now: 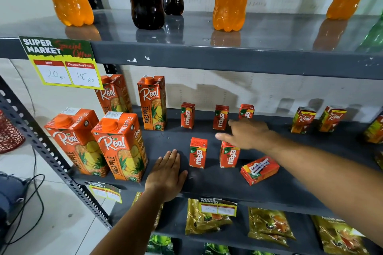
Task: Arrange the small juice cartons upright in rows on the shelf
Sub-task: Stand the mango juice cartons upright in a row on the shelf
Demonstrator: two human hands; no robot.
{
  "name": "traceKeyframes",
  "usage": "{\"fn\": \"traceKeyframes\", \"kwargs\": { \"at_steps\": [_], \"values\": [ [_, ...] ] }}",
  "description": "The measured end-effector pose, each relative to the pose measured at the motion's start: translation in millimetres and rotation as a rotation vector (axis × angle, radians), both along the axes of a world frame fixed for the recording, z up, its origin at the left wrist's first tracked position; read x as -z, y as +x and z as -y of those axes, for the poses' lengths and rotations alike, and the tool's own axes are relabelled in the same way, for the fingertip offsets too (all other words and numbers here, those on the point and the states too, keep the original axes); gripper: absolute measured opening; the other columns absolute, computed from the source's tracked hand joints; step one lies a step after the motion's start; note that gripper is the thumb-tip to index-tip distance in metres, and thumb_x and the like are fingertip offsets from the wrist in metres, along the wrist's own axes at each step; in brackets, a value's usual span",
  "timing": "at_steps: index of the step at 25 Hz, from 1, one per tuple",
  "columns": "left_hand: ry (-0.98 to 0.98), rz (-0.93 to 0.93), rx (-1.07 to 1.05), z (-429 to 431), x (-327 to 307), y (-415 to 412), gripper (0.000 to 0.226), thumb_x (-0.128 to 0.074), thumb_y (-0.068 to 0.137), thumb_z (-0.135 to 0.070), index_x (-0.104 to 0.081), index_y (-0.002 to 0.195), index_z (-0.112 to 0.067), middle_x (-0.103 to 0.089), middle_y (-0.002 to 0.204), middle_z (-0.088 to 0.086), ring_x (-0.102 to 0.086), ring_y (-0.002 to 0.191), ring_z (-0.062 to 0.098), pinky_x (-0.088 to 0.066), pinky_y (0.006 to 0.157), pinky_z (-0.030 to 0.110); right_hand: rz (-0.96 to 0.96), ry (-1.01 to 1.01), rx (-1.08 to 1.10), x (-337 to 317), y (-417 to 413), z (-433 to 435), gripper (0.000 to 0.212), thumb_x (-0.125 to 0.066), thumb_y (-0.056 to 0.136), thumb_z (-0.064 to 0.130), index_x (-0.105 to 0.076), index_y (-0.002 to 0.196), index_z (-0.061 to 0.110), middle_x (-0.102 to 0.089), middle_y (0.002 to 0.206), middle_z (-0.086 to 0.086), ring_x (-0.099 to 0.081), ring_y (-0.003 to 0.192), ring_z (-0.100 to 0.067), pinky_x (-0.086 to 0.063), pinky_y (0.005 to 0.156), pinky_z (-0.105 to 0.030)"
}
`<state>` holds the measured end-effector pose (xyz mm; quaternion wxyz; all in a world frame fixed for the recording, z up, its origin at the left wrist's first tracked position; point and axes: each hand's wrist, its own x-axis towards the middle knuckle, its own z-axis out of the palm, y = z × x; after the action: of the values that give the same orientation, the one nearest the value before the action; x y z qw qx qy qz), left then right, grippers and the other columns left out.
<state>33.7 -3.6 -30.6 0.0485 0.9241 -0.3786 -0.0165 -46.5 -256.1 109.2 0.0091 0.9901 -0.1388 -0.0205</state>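
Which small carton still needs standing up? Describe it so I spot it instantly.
Look at the dark middle shelf, right of the tall pineapple cartons. In the front row, past two upright Maaza cartons, the fallen carton lies on its side near the front edge, the only one not upright.

Two bare forearms, no sleeves, cuffs or gloves anywhere along their visible length. No watch, bracelet or band at either wrist. Left hand [166, 174] bare, fingers unadorned, no rings, nails short and plain. Right hand [247, 133] likewise bare and ringless, slightly blurred. Faint hair along the right forearm. Nothing else of the body in view.
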Motion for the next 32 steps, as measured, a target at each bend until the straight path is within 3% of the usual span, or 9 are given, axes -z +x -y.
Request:
{"fn": "traceKeyframes", "kwargs": {
  "at_steps": [3, 5, 8, 14, 18, 21, 23, 26, 32],
  "values": [
    [-0.007, 0.009, 0.006, -1, 1, 1, 0.071, -0.016, 0.097, -0.054, -0.001, 0.152, -0.012, 0.002, 0.162, 0.005, 0.007, 0.147, 0.018, 0.007, 0.115, 0.033, -0.133, 0.379, 0.021, -13, -18, 36, 0.027, -0.054, 0.091, 0.037, -0.054, 0.114, 0.023, -0.063, 0.101, 0.000, -0.059, 0.086, -0.015, -0.049, 0.072, -0.034],
    [-0.004, 0.012, 0.008, 0, 3, 2, 0.071, -0.016, 0.097, -0.055, -0.001, 0.152, -0.012, 0.002, 0.162, 0.005, 0.007, 0.147, 0.018, 0.007, 0.115, 0.033, -0.374, 0.370, 0.050, -5, -44, 61, 0.050, -0.066, 0.083, 0.017, -0.048, 0.129, 0.024, -0.056, 0.124, 0.002, -0.057, 0.107, -0.017, -0.049, 0.086, -0.031],
    [-0.006, 0.015, 0.005, 1, 4, 3, 0.071, -0.016, 0.097, -0.054, -0.002, 0.152, -0.012, 0.002, 0.162, 0.004, 0.007, 0.147, 0.017, 0.009, 0.114, 0.033, -0.510, 0.236, 0.056, 28, -80, 78, 0.069, -0.078, 0.071, 0.023, -0.045, 0.131, 0.033, -0.056, 0.127, 0.005, -0.055, 0.107, -0.014, -0.047, 0.086, -0.029],
    [-0.016, 0.023, 0.003, 0, 6, 3, 0.071, -0.015, 0.097, -0.054, -0.002, 0.152, -0.012, 0.001, 0.163, 0.004, 0.006, 0.147, 0.017, 0.008, 0.115, 0.033, -0.243, 0.101, -0.097, 61, -91, 74, 0.076, -0.070, 0.071, 0.045, -0.038, 0.139, 0.035, -0.050, 0.138, 0.007, -0.042, 0.127, -0.015, -0.037, 0.101, -0.034],
    [-0.012, 0.015, 0.008, 0, 7, 3, 0.070, -0.016, 0.097, -0.053, -0.001, 0.152, -0.011, 0.003, 0.162, 0.004, 0.008, 0.147, 0.017, 0.010, 0.114, 0.032, -0.156, 0.055, -0.122, 62, -93, 62, 0.054, -0.071, 0.072, 0.041, -0.050, 0.122, 0.039, -0.061, 0.119, 0.010, -0.056, 0.109, -0.015, -0.044, 0.079, -0.033],
    [-0.021, 0.008, 0.008, -1, 7, 3, 0.070, -0.017, 0.098, -0.052, -0.002, 0.152, -0.011, 0.002, 0.162, 0.004, 0.008, 0.147, 0.016, 0.008, 0.115, 0.033, 0.131, 0.095, 0.108, 68, -103, 52, 0.041, -0.074, 0.068, 0.037, -0.055, 0.105, 0.035, -0.066, 0.103, 0.007, -0.062, 0.093, -0.018, -0.045, 0.071, -0.031],
    [-0.015, 0.011, 0.010, 0, 7, 3, 0.069, -0.017, 0.098, -0.052, -0.002, 0.152, -0.011, 0.002, 0.162, 0.004, 0.007, 0.147, 0.016, 0.007, 0.116, 0.033, 0.391, 0.233, 0.376, 77, -109, 41, 0.041, -0.078, 0.065, 0.036, -0.057, 0.099, 0.030, -0.065, 0.093, 0.004, -0.063, 0.083, -0.021, -0.048, 0.067, -0.031],
    [-0.010, 0.004, 0.007, 0, 7, 3, 0.069, -0.017, 0.098, -0.052, -0.001, 0.152, -0.011, 0.003, 0.162, 0.004, 0.008, 0.147, 0.016, 0.007, 0.116, 0.033, 0.636, 0.495, 0.708, 96, -108, 21, 0.050, -0.085, 0.058, 0.044, -0.049, 0.088, 0.025, -0.059, 0.083, 0.001, -0.052, 0.064, -0.015, -0.037, 0.052, -0.026],
    [0.012, -0.006, 0.002, 0, 4, 3, 0.069, -0.016, 0.098, -0.052, 0.002, 0.151, -0.011, 0.005, 0.162, 0.003, 0.010, 0.147, 0.015, 0.009, 0.115, 0.032, 0.775, 0.561, 0.857, 112, -95, 2, 0.068, -0.087, 0.055, 0.046, -0.044, 0.100, 0.018, -0.059, 0.105, -0.011, -0.053, 0.082, -0.021, -0.042, 0.064, -0.031]
  ]
}}
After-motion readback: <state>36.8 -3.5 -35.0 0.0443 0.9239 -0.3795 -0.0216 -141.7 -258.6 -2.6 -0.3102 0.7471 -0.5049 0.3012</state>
